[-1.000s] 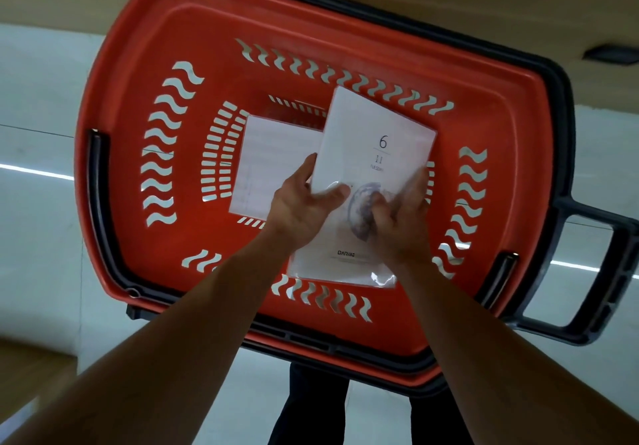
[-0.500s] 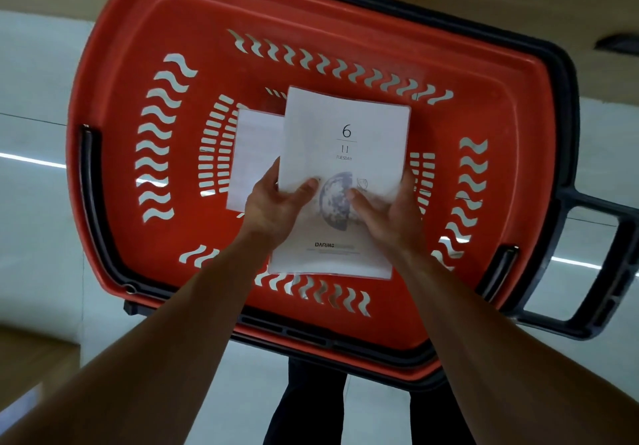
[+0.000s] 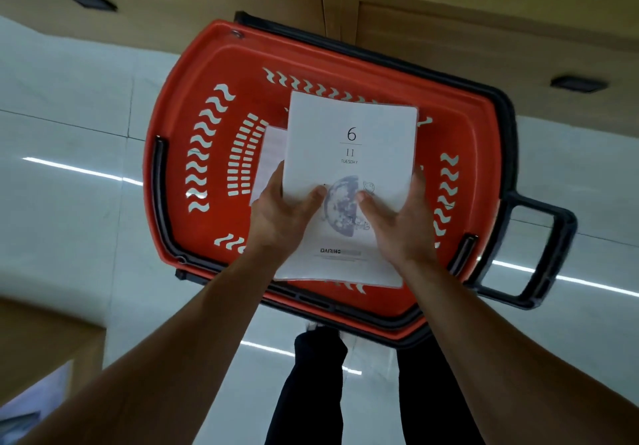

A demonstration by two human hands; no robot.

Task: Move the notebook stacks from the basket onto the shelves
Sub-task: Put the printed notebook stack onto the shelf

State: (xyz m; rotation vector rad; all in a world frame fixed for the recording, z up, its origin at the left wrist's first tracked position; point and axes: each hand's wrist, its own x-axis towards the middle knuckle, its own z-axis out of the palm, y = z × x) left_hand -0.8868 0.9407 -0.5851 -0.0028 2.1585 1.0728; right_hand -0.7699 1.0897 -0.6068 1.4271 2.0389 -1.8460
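Note:
A white notebook stack [image 3: 349, 126] in clear wrap, printed "6 11 TUESDAY" with a moon picture, is held above the red basket [image 3: 221, 61]. My left hand [image 3: 280, 216] grips its left edge with the thumb on the cover. My right hand [image 3: 397, 223] grips the right edge the same way. A second white notebook stack [image 3: 271, 154] lies on the basket floor, mostly hidden behind the held one.
The basket has a black rim and a black pull handle [image 3: 539, 251] at the right, and stands on a white tiled floor [image 3: 69, 202]. Wooden shelf fronts [image 3: 449, 12] run along the top. A wooden shelf corner [image 3: 41, 341] sits at lower left. Dark trouser legs [image 3: 311, 392] below.
Both hands have lifted the notebook stack up out of the basket, and it has straightened. The basket now looks smaller and farther below as the view has pulled back.

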